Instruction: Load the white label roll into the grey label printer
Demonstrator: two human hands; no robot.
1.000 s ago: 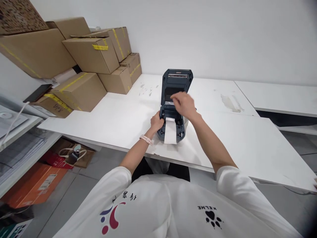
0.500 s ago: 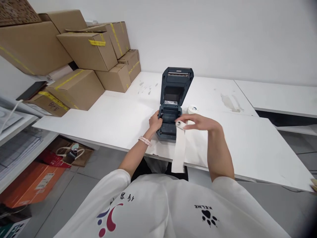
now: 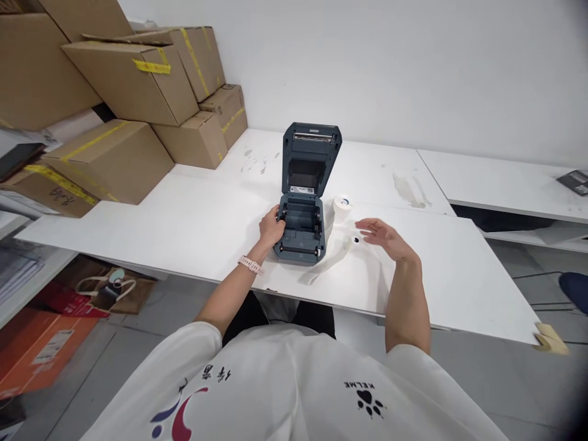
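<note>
A: Where's the printer [image 3: 301, 211]?
B: On the worktop [image 3: 206, 226], lid [image 3: 305, 153] up. I have the left hand [image 3: 272, 228] gripping its left edge.
A: Right hand [image 3: 386, 237]?
B: I see it open, just beside a small roll [image 3: 353, 242] trailing a white strip [image 3: 333, 260]. Can't tell if that roll touches down.
A: Farther out?
B: Larger roll [image 3: 341, 207] near the printer's right side; cardboard boxes [image 3: 138, 86] stacked left.

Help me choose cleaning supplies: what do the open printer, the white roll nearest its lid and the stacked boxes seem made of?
The printer looks like plastic, dark and matte, with moulded edges; its shiny bar suggests metal. The white roll is probably paper, matte and tightly wound, or possibly film. The stacked boxes appear to be cardboard: dull brown, with folded edges.
</note>
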